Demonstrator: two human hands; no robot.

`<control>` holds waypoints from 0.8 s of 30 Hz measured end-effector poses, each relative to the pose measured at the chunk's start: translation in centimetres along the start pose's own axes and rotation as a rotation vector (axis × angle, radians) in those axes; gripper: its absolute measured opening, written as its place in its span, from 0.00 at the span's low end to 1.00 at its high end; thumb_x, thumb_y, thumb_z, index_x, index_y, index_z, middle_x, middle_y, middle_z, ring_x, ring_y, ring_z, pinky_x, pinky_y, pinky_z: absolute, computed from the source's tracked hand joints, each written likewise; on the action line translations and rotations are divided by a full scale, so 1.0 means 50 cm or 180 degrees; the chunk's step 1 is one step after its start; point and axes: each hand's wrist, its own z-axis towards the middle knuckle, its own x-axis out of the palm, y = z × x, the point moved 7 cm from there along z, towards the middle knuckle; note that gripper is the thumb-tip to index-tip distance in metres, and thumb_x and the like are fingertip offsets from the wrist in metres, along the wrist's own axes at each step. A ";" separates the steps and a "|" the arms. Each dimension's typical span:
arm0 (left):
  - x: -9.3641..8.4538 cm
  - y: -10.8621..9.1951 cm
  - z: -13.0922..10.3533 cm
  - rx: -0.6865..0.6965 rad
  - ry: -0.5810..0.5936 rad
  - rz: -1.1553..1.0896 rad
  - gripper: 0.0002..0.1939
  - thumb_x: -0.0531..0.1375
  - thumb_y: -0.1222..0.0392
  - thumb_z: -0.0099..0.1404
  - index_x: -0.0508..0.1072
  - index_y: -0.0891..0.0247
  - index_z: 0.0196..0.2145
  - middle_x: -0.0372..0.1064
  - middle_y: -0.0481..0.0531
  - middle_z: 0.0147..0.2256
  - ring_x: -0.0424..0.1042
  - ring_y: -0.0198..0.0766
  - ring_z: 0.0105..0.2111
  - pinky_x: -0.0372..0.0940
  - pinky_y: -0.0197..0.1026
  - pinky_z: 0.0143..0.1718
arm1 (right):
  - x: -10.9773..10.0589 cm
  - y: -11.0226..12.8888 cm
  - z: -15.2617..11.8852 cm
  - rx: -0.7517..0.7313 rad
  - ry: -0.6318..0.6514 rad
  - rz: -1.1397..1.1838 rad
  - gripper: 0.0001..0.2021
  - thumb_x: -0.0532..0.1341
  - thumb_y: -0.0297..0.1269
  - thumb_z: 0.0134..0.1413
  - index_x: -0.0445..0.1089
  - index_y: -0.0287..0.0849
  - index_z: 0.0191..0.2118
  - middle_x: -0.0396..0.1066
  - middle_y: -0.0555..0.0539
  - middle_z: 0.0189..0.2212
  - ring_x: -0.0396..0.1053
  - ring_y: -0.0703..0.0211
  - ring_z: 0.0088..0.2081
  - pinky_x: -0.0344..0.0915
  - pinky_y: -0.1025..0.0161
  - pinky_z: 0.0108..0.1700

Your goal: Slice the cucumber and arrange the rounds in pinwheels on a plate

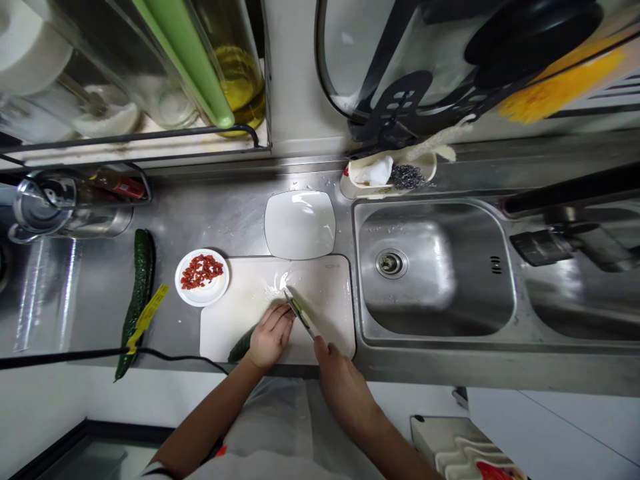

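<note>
A dark green cucumber (241, 346) lies on the white cutting board (327, 293), its upper part hidden under my left hand (271, 335), whose fingers press on it. My right hand (340, 373) is wrapped round the handle of a knife (301, 314). The blade points up and to the left, close beside my left fingertips, with a bit of green along it. Wet marks show on the board above the knife tip. Touching the board's upper edge is a white square plate (300, 225) with nothing on it.
At the board's left stands a white dish (223, 280) of red berries. Farther left lies a whole cucumber (141, 280) with a yellow tag (148, 316). A dark cable (170, 355) crosses the front edge. On the right are a sink (435, 267) and faucet (570, 243).
</note>
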 end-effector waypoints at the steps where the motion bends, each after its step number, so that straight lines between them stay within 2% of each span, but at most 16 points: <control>1: 0.000 0.000 0.000 0.0005 -0.0002 -0.0005 0.15 0.54 0.69 0.64 0.68 0.64 0.49 0.71 0.56 0.45 0.68 0.41 0.50 0.66 0.49 0.53 | 0.000 0.000 0.002 -0.0017 -0.0013 0.0011 0.23 0.41 0.20 0.57 0.63 0.39 0.52 0.71 0.40 0.37 0.73 0.55 0.36 0.64 0.64 0.35; 5: -0.001 -0.002 0.001 0.0050 -0.0005 -0.0013 0.16 0.55 0.69 0.64 0.68 0.64 0.49 0.71 0.56 0.45 0.68 0.42 0.49 0.66 0.49 0.53 | 0.002 0.000 0.009 -0.0045 0.0023 0.0119 0.23 0.41 0.19 0.56 0.63 0.39 0.51 0.70 0.41 0.37 0.72 0.55 0.36 0.63 0.65 0.33; 9: 0.000 -0.002 0.001 0.0032 0.0010 0.0014 0.16 0.54 0.69 0.64 0.68 0.64 0.50 0.71 0.56 0.46 0.68 0.42 0.50 0.66 0.49 0.53 | 0.002 0.004 0.015 -0.0041 0.0100 0.0140 0.24 0.41 0.19 0.56 0.60 0.40 0.55 0.70 0.42 0.37 0.72 0.56 0.37 0.63 0.66 0.33; 18: 0.005 0.001 -0.002 -0.0004 0.0042 -0.0012 0.15 0.55 0.69 0.64 0.68 0.64 0.49 0.71 0.56 0.46 0.68 0.42 0.50 0.66 0.49 0.54 | -0.001 0.016 0.033 0.0012 0.0007 0.0038 0.23 0.41 0.22 0.59 0.62 0.39 0.55 0.71 0.40 0.38 0.72 0.56 0.38 0.65 0.66 0.36; 24: 0.004 0.001 -0.004 0.0010 0.0021 -0.0027 0.15 0.55 0.69 0.64 0.69 0.64 0.49 0.71 0.56 0.46 0.68 0.42 0.50 0.65 0.49 0.54 | 0.014 0.018 0.053 -0.0017 -0.0146 -0.0004 0.22 0.41 0.22 0.60 0.62 0.36 0.54 0.71 0.39 0.38 0.72 0.55 0.37 0.66 0.64 0.36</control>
